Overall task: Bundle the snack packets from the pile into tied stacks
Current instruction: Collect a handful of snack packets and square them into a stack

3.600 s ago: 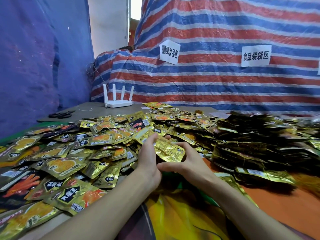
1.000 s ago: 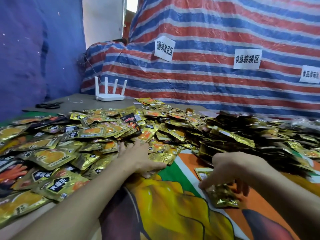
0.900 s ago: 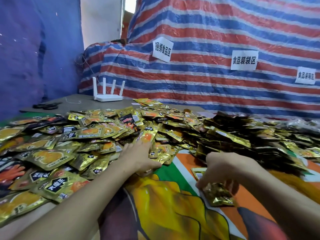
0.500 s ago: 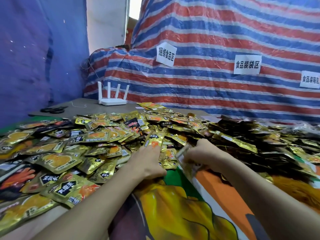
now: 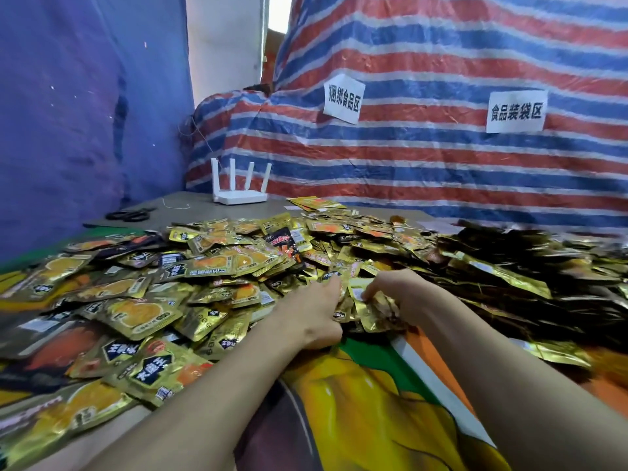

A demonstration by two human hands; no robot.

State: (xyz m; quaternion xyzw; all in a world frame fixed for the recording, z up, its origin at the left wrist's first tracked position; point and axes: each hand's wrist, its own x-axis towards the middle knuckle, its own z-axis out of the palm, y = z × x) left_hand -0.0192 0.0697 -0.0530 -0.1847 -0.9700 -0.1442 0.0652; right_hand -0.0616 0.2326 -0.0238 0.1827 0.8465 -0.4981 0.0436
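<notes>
Across the worktop spreads a pile of shiny gold foil snack packets. They look light, floppy and slippery, best pinched at a flat sealed edge. At its near edge the right grip pinches one packet. The left grip rests on packets beside it, fingers nearly straight.

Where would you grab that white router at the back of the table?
Probably take the router by its low flat base, coming from the near side and spanning it: the four thin antennas stand upright from it and would likely bend or pivot if pulled.
</notes>
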